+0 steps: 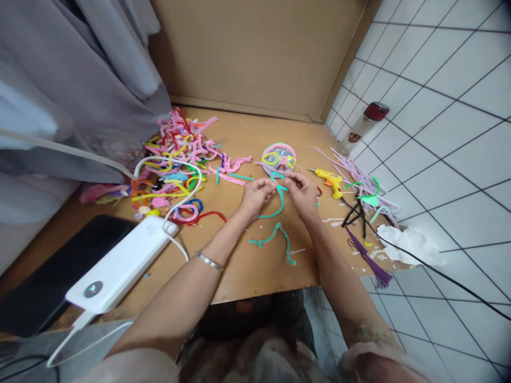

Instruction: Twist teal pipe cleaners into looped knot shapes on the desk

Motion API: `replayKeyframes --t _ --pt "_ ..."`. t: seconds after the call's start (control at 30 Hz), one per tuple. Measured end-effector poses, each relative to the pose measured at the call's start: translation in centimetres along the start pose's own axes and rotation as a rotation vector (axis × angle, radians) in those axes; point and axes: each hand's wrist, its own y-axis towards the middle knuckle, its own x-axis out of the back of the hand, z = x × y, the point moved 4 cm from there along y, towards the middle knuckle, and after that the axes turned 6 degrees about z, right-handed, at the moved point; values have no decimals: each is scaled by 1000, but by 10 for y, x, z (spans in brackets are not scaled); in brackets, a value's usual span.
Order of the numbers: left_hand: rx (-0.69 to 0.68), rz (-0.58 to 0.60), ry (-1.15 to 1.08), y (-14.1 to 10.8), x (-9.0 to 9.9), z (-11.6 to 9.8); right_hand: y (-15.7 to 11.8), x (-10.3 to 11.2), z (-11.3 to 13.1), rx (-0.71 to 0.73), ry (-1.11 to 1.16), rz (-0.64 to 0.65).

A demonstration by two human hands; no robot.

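Both hands meet above the middle of the table around a teal pipe cleaner (282,202) bent into a loop at its top, with a long curved tail. My left hand (257,196) pinches it from the left, fingertips closed. From the right, my right hand (302,192) pinches the looped part. Nearer to me, a second teal pipe cleaner (288,243), bent to a peak, lies on the table. Just beyond the hands sits a round pink-rimmed piece (278,156) with yellow loops and a small red arch on it.
Left lies a heap of colourful pipe cleaners (187,143), near a white power bank (120,266) with a cable and a black phone-like slab (67,266). Right are a yellow glue gun (330,182), lilac stems (359,178), a purple tassel (369,260), crumpled tissue (409,244) and a bottle (361,130).
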Motion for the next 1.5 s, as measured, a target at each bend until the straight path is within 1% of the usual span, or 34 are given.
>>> replayKeyframes --t 0.1,0.17,0.43,0.53,0.67,0.77,0.93,1.1,1.23,1.4,1.5 --pt "19 9 16 0 0 0 0 3 4 94 -101 6" --pt "30 16 29 0 0 -1 0 5 6 130 -142 17" --pt "70 2 75 -1 1 -3 3 8 2 105 -271 94" --pt "87 6 95 0 1 -2 4 9 1 60 -246 113" --pt "74 9 96 1 2 1 3 7 0 -9 -105 154" --pt "68 31 106 2 3 4 2 4 1 -31 -64 182" --pt "72 54 139 2 3 6 2 4 4 37 -152 171" --pt "72 72 191 0 1 4 2 4 5 96 -147 175" --pt "60 83 243 0 3 5 3 3 4 49 -145 182" --pt "25 97 341 2 6 6 3 2 -1 -84 -96 199" --pt "5 97 389 1 7 4 2 3 -1 -79 -117 184"
